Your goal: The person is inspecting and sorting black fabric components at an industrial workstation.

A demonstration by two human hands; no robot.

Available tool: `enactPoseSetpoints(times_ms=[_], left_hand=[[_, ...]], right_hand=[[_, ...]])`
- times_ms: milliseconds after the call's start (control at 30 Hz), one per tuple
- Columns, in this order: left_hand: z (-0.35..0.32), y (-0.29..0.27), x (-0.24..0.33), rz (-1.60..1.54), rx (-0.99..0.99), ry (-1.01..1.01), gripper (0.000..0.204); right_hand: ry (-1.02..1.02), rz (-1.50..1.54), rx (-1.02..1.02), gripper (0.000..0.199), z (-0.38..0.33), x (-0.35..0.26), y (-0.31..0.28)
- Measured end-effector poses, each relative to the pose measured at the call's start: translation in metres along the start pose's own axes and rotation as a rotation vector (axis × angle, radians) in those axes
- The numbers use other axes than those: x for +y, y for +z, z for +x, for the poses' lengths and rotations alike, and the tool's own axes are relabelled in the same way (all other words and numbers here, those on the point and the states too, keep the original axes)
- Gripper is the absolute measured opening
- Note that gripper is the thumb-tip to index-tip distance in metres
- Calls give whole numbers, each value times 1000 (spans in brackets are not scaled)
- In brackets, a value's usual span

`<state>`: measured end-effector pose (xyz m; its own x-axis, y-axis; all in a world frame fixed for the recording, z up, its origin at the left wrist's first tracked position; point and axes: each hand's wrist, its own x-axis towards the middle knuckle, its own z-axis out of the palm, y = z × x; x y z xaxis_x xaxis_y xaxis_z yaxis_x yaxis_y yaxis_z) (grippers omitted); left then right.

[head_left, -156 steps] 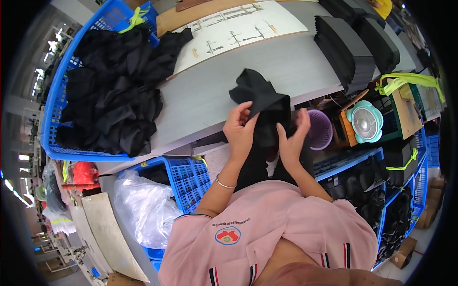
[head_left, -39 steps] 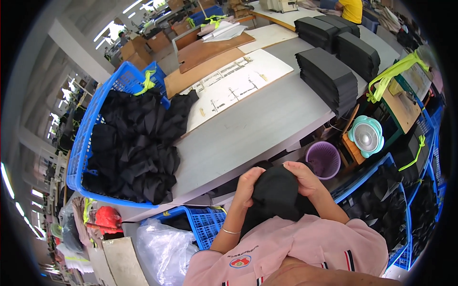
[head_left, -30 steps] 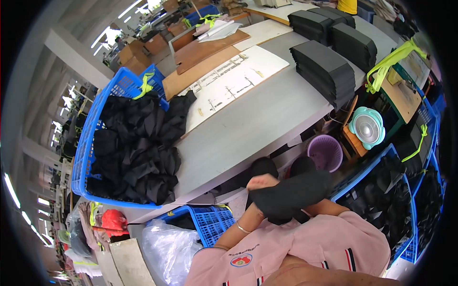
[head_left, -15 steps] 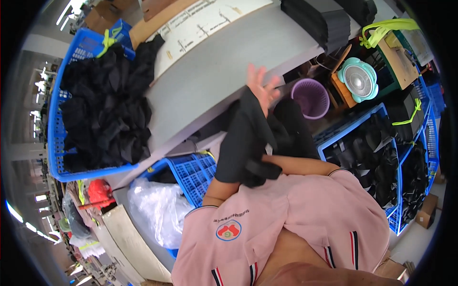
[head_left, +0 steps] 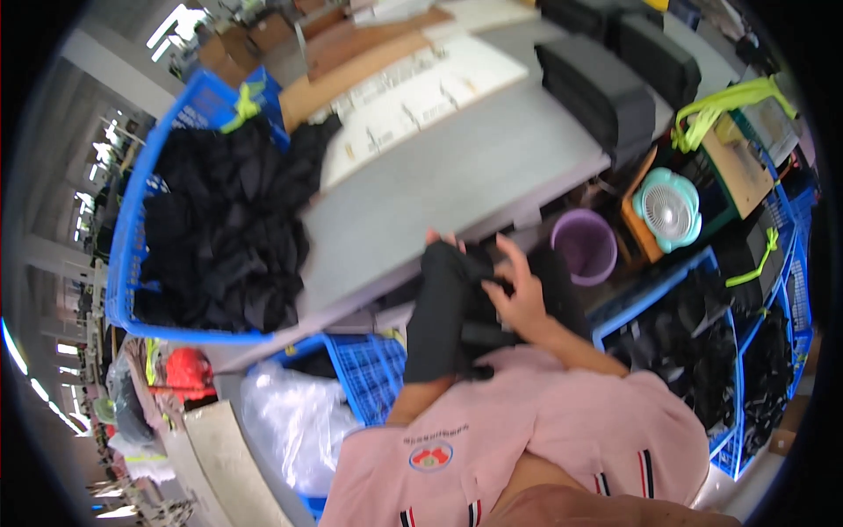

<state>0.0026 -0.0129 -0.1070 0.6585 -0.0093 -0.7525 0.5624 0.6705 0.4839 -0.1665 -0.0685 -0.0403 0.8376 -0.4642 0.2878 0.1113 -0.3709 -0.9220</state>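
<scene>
A black fabric piece (head_left: pixel 439 303) covers my left forearm like a sleeve and reaches up over most of the hand. Only the fingertips of my left hand (head_left: pixel 445 237) show past its far end, so their grip is hidden. Just to the right, my right hand (head_left: pixel 522 299) is beside the far end of the cloth, its index finger stretched out and its thumb apart. A dark fold of cloth lies between the two hands. Below them, more black cloth rests over my lap.
A blue basket (head_left: pixel 123 263) heaped with black cloth (head_left: pixel 228 220) stands left on the grey table (head_left: pixel 421 176). Stacked black pieces (head_left: pixel 597 97) are at the far right. A purple bin (head_left: pixel 584 248), a turquoise fan (head_left: pixel 667 209) and blue crates (head_left: pixel 736 369) of black pieces lie right.
My left hand, spread and bare before, has drawn back and is now mostly covered by cloth. My right hand has come up from behind the fabric to its far end. The view has shifted.
</scene>
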Motion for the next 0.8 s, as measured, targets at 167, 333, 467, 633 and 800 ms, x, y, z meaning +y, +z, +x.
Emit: enactPoseSetpoints(times_ms=[167, 333, 467, 633, 800], left_hand=[[3, -7, -9, 39, -287, -96, 37], [-8, -22, 8, 206, -584, -153, 46], [-34, -30, 35, 416, -905, -99, 52], [-86, -37, 47, 799, -1361, 342, 61], [-122, -48, 41, 1361, -1258, 1006, 57]], right_hand=[[-431, -481, 132, 34, 10, 20, -1], [-115, -316, -60, 17, 17, 28, -15], [374, 656, -318, 19, 19, 14, -46], [390, 994, -296, 19, 29, -3, -36], [281, 597, -65, 36, 76, -4, -30]])
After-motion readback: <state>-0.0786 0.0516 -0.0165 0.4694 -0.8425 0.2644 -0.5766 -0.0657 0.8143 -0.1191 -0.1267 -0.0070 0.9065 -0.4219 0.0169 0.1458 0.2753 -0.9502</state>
